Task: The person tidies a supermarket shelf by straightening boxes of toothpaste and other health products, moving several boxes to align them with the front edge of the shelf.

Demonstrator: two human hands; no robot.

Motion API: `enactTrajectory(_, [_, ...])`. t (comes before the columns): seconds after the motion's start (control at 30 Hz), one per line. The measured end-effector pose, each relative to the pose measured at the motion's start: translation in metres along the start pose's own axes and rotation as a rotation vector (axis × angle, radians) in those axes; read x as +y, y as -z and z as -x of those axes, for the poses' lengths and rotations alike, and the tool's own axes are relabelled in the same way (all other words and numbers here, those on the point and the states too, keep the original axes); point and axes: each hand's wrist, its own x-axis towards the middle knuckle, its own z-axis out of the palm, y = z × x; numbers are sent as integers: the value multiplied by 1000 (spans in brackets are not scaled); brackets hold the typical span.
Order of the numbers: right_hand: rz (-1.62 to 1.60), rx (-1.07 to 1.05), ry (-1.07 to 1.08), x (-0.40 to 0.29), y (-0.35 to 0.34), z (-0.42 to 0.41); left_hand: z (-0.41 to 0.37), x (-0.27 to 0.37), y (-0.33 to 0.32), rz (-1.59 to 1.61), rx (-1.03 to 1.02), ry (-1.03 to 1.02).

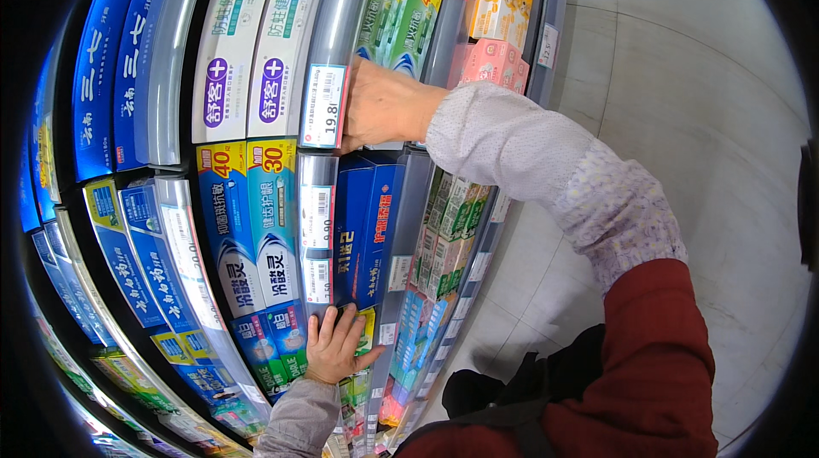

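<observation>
My right hand (391, 103) reaches in over a lower shelf, and its fingers disappear behind a price label (324, 106) on the shelf edge. Whether they hold anything is hidden. Green-and-white toothpaste boxes (409, 26) lie just beyond that wrist. Fingers spread, my left hand (336, 344) rests against the shelf edge below another price label (316, 280). A dark blue toothpaste box (366, 228) lies between the two hands. Nearer the left hand are blue-and-green Darlie boxes (286, 346) on the shelf above.
Tiers of toothpaste boxes fill the left, including white boxes (224, 74) and blue Yunnan Baiyao boxes (96, 87). Clear plastic price strips (166, 61) front the shelves. Orange boxes (502, 0) and pink boxes (494, 64) sit lower down. Tiled floor (691, 74) spreads to the right.
</observation>
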Motion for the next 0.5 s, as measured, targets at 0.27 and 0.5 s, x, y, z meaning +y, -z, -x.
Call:
enactTrajectory(0.27, [1,-97,-7,-1,7,-1,-1,-1,0,-5,8,-4])
enactTrajectory(0.5, [-41,-36,17,4,16,-1,-1,1,0,-5,2,0])
